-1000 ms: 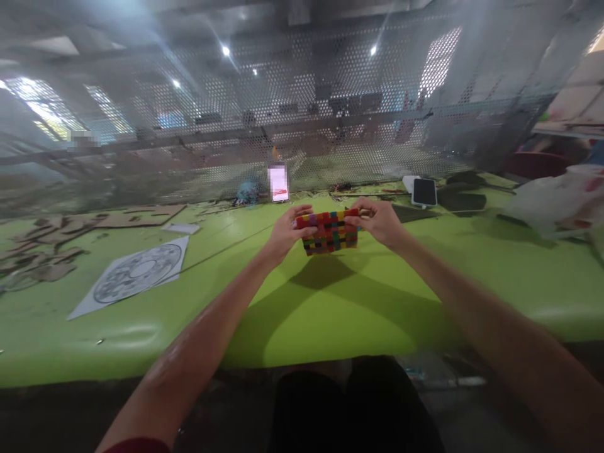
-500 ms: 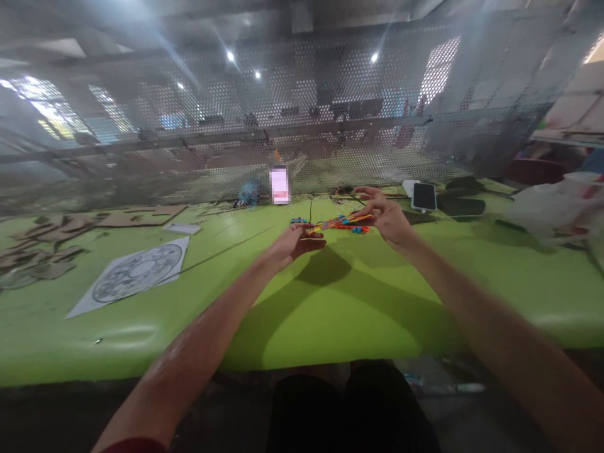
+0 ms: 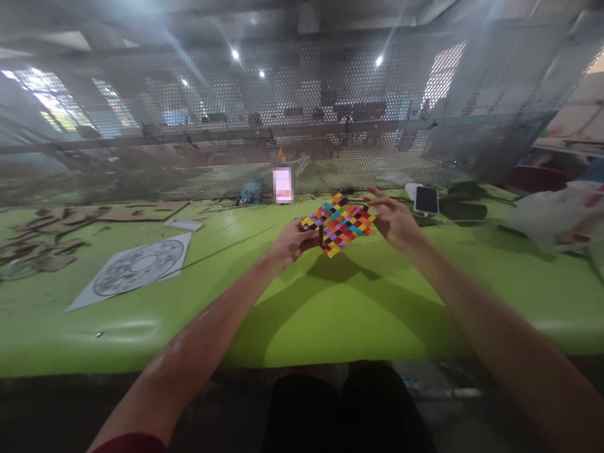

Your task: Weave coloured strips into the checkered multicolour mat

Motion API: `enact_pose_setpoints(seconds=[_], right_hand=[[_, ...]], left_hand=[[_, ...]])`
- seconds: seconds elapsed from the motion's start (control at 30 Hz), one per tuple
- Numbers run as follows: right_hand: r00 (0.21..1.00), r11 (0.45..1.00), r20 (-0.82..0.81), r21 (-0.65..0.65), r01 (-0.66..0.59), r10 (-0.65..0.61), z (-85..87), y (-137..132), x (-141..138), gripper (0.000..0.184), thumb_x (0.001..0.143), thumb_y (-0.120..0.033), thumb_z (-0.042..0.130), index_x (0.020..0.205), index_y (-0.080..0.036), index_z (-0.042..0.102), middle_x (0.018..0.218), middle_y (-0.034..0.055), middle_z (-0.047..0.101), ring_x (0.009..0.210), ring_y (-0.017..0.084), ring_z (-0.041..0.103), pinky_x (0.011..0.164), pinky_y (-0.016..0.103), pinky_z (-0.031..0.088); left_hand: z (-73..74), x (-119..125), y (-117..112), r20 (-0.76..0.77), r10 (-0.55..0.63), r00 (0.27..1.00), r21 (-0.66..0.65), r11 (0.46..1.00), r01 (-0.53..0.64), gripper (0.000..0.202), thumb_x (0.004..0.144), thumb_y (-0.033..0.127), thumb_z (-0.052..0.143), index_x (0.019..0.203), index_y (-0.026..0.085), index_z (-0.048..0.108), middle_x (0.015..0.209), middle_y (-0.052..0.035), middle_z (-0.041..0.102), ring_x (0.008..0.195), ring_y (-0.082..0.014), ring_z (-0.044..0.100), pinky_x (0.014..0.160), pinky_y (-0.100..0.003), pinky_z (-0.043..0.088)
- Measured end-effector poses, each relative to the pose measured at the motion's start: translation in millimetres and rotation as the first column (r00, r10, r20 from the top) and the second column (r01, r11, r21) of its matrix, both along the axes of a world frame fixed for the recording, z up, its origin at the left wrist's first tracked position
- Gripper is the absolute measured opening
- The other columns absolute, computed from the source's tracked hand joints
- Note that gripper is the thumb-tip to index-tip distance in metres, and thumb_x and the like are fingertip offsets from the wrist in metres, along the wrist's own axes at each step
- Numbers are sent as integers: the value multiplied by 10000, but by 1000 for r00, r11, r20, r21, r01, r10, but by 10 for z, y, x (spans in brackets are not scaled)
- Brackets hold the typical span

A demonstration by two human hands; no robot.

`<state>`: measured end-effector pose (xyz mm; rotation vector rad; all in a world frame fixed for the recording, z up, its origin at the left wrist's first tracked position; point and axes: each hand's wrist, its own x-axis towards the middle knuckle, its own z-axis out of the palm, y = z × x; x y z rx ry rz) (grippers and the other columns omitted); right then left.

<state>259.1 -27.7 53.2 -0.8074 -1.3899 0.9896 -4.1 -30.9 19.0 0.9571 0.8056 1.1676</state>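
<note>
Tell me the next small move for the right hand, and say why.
Probably close the right hand on the right corner of the woven piece: that hand is open beside this corner, while only the left hand seems to grip the piece.

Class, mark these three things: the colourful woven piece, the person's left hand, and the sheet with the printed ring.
Colourful woven piece (image 3: pixel 340 221), head view: middle of its checkered face.
Left hand (image 3: pixel 289 244), head view: middle of the hand.
Sheet with the printed ring (image 3: pixel 144 264), head view: paper inside the ring.
</note>
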Motion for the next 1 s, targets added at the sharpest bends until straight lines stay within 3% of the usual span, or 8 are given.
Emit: enact_pose_setpoints(seconds=[0.13,0.27,0.37,0.53,0.6,0.73,0.9,1.0], right_hand=[[998,985,-44,-170,32,-40,-9,64,25,474,606,-67,616,1012,-286,727,1219,41,709,1093,235,685,681,292,608],[999,967,39,-255,-16,27,-28,42,-71,278,725,-97,674,959,-224,752,1095,82,748,927,218,708,702,322,636],[992,949,90,-310,-61,93,-47,37,-106,183,808,-135,713,973,-193,769,1099,115,757,905,216,718,690,334,656],[972,970,211,-235,-57,108,-77,60,-44,420,793,-185,819,1202,-208,729,989,89,768,855,216,736,617,324,658],[956,981,272,-183,-58,108,-95,60,-30,462,743,-186,870,1185,-200,735,947,79,773,810,208,735,606,325,656],[926,981,342,-155,-114,162,-144,56,-44,317,714,-262,915,985,-164,783,869,83,780,722,190,721,639,350,655],[984,974,166,-226,-18,57,-164,80,-60,297,683,-199,927,923,-162,755,880,92,783,734,176,728,636,304,611],[989,972,149,-229,46,-12,-140,75,-88,254,713,-126,870,915,-166,720,838,83,770,727,177,717,557,267,541]], left_hand=[[-24,-10,5,-63,17,998,68,998,-13,434,693,42,855,1060,128,640,1064,-125,742,838,-187,735,807,-347,654],[-40,-48,27,-81,65,995,153,987,-52,549,635,104,912,1105,161,635,1108,-108,750,899,-197,738,805,-346,647],[-37,-101,79,-74,94,993,162,983,-82,450,654,125,888,1042,155,662,1065,-91,764,863,-173,732,785,-316,636],[-25,-170,137,-137,173,975,139,978,-154,305,734,102,821,997,154,675,1070,-97,766,809,-154,723,746,-303,622],[-24,-167,138,-137,172,976,138,979,-153,310,751,96,813,1019,163,672,1104,-99,760,817,-157,727,764,-321,627],[-18,-155,139,-43,116,992,100,989,-111,267,804,189,820,1037,181,691,1071,-91,763,839,-155,732,811,-309,631],[19,-213,110,111,-91,990,153,986,73,343,895,484,738,1059,182,741,1151,-158,757,987,-234,743,904,-372,639],[34,-207,31,47,-225,973,194,958,212,371,852,392,800,1165,204,730,1262,-161,730,1111,-292,731,975,-464,620]])
